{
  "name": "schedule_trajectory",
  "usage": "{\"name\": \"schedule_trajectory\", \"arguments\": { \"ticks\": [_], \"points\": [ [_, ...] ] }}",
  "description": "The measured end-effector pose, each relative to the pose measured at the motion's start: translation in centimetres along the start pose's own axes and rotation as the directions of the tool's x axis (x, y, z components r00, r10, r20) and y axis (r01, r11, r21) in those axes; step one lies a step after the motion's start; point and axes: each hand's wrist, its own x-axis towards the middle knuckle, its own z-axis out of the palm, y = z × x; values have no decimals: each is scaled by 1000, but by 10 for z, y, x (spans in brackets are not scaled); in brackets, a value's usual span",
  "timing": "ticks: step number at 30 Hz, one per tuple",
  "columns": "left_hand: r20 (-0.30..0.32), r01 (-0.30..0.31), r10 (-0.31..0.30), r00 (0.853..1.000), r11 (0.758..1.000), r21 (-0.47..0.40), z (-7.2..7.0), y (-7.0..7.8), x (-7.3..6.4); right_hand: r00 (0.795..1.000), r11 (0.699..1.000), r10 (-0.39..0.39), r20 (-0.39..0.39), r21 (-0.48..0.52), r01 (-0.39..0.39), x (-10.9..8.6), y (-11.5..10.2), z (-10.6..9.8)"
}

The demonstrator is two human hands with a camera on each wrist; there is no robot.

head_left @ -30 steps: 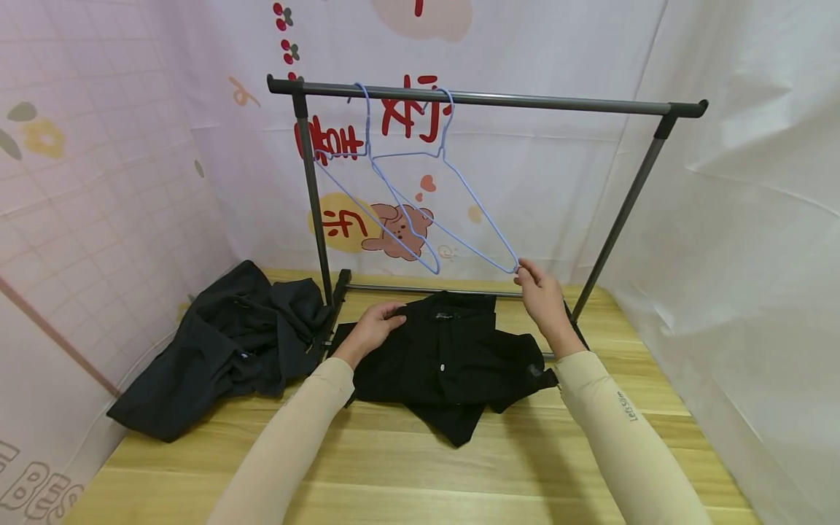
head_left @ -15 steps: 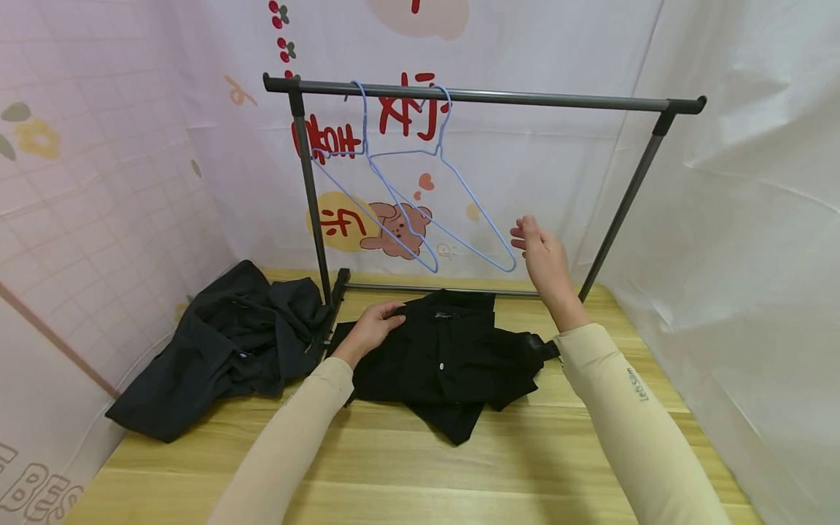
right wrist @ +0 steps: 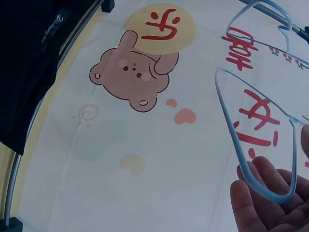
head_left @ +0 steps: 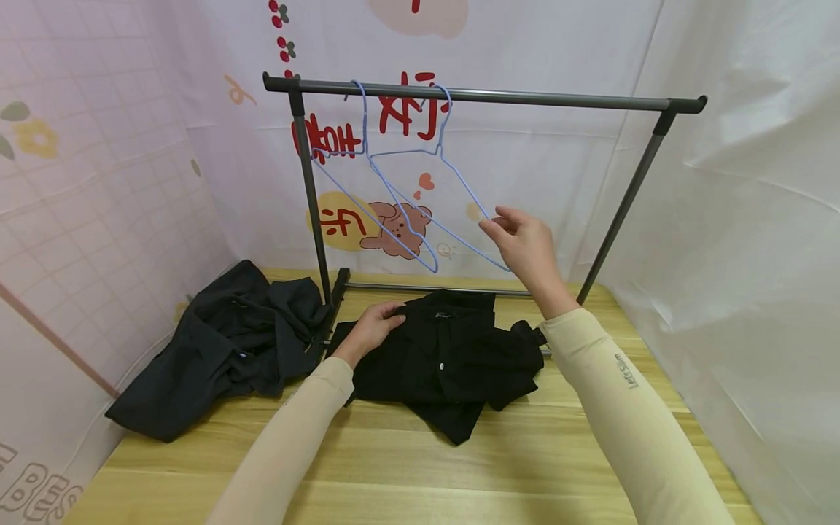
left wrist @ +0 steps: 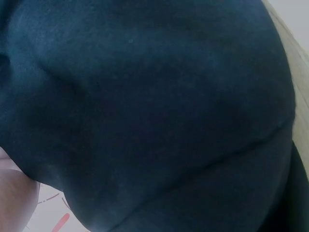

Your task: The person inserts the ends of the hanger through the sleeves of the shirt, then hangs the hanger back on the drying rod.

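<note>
My left hand (head_left: 372, 328) pinches the upper left part of a black buttoned shirt (head_left: 453, 357) lying on the table. That shirt's cloth (left wrist: 145, 106) fills most of the left wrist view and hides most of the fingers. Two blue wire hangers hang on a dark rack. My right hand (head_left: 528, 244) is at the right arm of the nearer hanger (head_left: 464, 182), thumb and fingers apart. In the right wrist view the hanger's rounded end (right wrist: 275, 195) lies across the loosely bent fingers. The other hanger (head_left: 390, 232) hangs to its left.
The rack's top bar (head_left: 538, 99) spans above the table (head_left: 394, 474), with a post at each side. A crumpled dark garment (head_left: 230, 350) lies at the left, beside the rack's left foot. Printed white cloth (head_left: 525, 44) covers the back wall.
My right hand has left the hanger's lower corner, lifted clear to the right, then come back left and higher, over the hanger's arm. The left hand and shirt stay nearly still.
</note>
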Motion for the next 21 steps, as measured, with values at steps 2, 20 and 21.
{"name": "schedule_trajectory", "arguments": {
  "ticks": [2,20,21],
  "points": [
    [-5,0,0,1000,1000,1,0,0,0,1000,1000,-8,-8,-25,8,1,-2,2],
    [-4,27,-27,1000,1000,4,0,-1,-1,989,997,-70,-131,12,72,-1,-3,12],
    [-4,28,-28,1000,1000,4,0,0,-1,987,997,-75,-143,15,78,-1,-3,11]
  ]
}}
